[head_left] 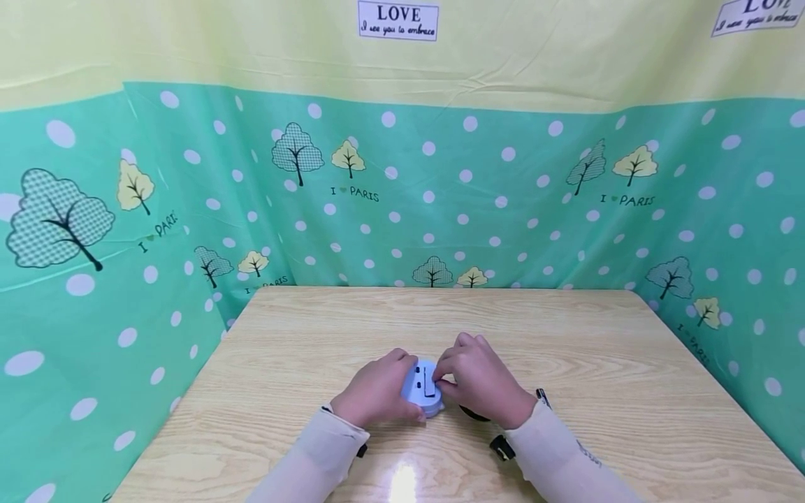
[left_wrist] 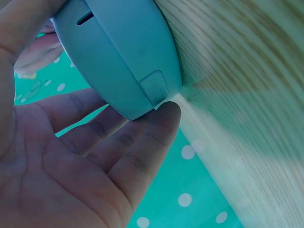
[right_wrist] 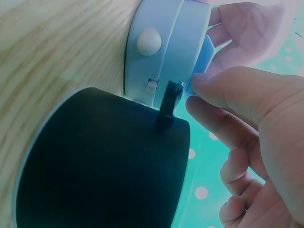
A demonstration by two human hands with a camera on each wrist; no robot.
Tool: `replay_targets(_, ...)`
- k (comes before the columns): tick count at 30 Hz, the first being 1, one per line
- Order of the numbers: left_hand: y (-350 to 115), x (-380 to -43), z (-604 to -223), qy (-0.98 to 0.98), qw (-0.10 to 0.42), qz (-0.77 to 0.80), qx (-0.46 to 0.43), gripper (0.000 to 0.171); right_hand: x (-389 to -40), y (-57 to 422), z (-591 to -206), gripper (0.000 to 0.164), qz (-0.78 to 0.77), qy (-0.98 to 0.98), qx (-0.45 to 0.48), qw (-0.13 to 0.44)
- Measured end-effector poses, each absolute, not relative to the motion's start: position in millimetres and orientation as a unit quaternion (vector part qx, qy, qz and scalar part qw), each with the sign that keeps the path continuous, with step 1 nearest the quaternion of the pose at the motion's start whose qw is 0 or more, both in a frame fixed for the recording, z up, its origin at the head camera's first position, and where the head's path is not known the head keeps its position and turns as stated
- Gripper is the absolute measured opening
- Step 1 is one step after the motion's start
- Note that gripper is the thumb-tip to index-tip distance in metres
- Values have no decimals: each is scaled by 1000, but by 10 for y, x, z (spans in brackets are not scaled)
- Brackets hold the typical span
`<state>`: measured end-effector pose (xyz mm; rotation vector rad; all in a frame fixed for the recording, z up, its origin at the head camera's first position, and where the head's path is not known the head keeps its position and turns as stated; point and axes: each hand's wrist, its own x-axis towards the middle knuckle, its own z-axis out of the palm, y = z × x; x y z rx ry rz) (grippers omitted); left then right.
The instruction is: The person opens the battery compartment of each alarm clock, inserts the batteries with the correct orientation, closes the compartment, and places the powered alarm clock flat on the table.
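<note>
A light blue, thick rounded device lies flat on the table, its back showing two small black parts and a rectangular cover. My left hand holds the device from the left, thumb and fingers spread around its rim. In the left wrist view, the fingertips meet the device's edge beside a small raised panel. From the right, my right hand pinches the blue cover with thumb and index finger; the cover stands out from the back in the right wrist view. White knobs show on the device's side.
A black rounded object with a short upright tab stands beside the device, mostly hidden under my right wrist in the head view. The wooden table meets a green and yellow dotted curtain at the back and sides.
</note>
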<state>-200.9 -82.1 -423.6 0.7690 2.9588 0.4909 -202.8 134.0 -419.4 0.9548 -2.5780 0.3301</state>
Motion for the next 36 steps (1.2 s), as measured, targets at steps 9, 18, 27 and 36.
replay_targets(9, -827, -2005, -4239, 954, 19, 157, 254, 99, -2029, 1325, -4198, 8, 116, -912, 343, 194)
replay_targets(18, -831, -2005, -4238, 954, 20, 157, 254, 99, -2028, 1323, -4194, 7, 115, -911, 346, 193)
replay_targets(27, -827, -2005, -4241, 954, 23, 159, 252, 99, -2028, 1322, -4195, 7, 112, -911, 347, 194)
replay_targets(36, -827, -2003, -4234, 954, 23, 157, 253, 99, -2024, 1322, -4204, 7, 110, -912, 344, 194)
